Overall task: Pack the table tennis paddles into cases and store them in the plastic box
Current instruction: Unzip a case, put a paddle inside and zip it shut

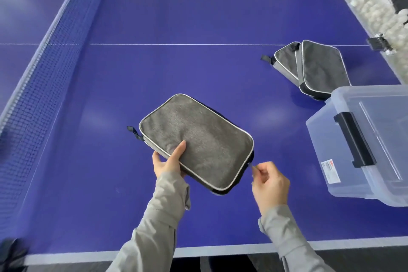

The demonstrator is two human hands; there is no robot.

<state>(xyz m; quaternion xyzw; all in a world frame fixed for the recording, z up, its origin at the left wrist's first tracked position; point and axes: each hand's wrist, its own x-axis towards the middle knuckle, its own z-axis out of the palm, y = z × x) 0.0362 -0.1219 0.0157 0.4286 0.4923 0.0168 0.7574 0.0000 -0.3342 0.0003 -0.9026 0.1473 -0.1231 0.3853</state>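
A grey paddle case (pixel 196 143) is gripped at its edge by the left hand (pixel 169 162); its zipper pull (pixel 251 165) is pinched by the right hand (pixel 270 185).

the case (pixel 196 141) hides its contents and most of the left hand's (pixel 167 162) fingers, which lie beneath it. the pull (pixel 251 164) pinched by the right hand (pixel 270 183) is too small to make out. the box (pixel 320 139) runs off the right edge, and its label (pixel 330 171) is unreadable. its corner covers part of the near spare case (pixel 322 68), which overlaps the far spare case (pixel 286 62). the balls (pixel 371 9) are blurred. the left edge cuts the net (pixel 44 68).
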